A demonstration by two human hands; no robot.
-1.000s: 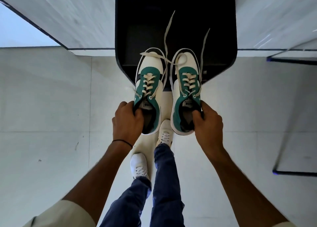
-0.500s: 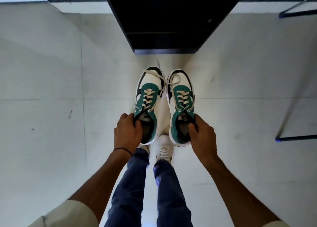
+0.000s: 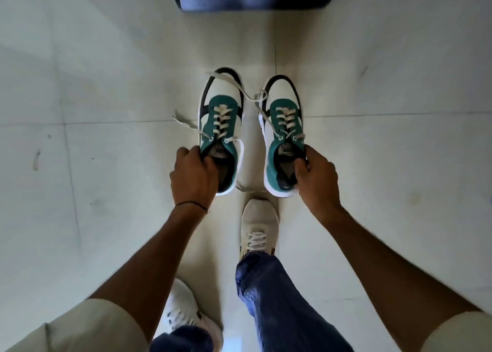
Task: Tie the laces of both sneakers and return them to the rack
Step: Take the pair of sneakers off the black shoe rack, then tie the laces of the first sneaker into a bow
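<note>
We are reaching both arms forward and down, our left hand curling its fingers round the collar of the left sneaker, our right hand gripping the right sneaker the same way. Loose laces are trailing. Pale floor tiles are spreading below; the dark rack is standing at the far edge, apart from the shoes.
</note>
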